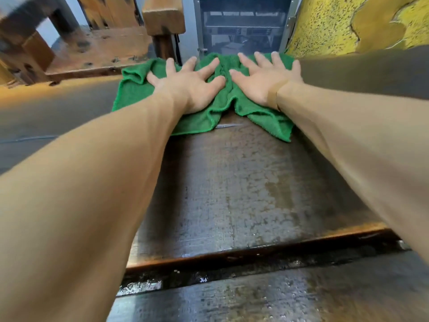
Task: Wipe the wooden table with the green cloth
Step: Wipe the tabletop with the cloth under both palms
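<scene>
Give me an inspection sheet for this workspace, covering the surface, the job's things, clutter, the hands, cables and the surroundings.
Surface: dark wooden table, worn, with a damp-looking sheen; a gap runs across it between planks near the camera.
Job's things: green cloth lies rumpled at the far edge of the table.
Clutter: nothing seen.
Hands: left hand and right hand both press flat on the cloth, fingers spread, side by side.
Cables: nothing seen.
Surroundings: wooden bench beyond the table at the left; metal-framed glass door straight ahead; speckled yellow wall at the right.
</scene>
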A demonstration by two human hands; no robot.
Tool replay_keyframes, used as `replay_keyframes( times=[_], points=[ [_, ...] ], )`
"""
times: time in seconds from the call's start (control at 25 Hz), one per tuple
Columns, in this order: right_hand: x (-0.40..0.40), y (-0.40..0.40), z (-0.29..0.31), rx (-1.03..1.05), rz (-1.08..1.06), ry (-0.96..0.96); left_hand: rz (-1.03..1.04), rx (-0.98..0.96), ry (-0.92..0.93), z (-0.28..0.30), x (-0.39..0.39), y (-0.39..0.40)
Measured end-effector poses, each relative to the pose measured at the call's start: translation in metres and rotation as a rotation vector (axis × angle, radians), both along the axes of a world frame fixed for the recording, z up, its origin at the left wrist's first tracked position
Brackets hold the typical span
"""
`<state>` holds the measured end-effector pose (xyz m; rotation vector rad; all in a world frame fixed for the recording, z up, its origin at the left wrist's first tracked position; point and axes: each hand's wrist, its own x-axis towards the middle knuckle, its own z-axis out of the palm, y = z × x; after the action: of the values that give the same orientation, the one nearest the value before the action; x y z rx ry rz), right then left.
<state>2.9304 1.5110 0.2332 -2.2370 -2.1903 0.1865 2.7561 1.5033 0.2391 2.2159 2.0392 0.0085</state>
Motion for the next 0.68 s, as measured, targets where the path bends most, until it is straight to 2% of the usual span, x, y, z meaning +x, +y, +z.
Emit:
replay_keyframes(
  times=[0.28,0.48,0.68],
  points=[
    [0.003,-0.093,0.002,0.019,0.030,-0.005,-0.069,-0.016,0.026,0.000,0.016,-0.086],
    [0.011,-0.189,0.001,-0.026,0.058,-0.003,-0.095,-0.043,0.062,-0.002,0.024,-0.183],
    [0.020,-0.315,0.012,-0.046,0.089,0.000,-0.098,-0.024,0.079,-0.002,0.028,-0.314]
  ],
)
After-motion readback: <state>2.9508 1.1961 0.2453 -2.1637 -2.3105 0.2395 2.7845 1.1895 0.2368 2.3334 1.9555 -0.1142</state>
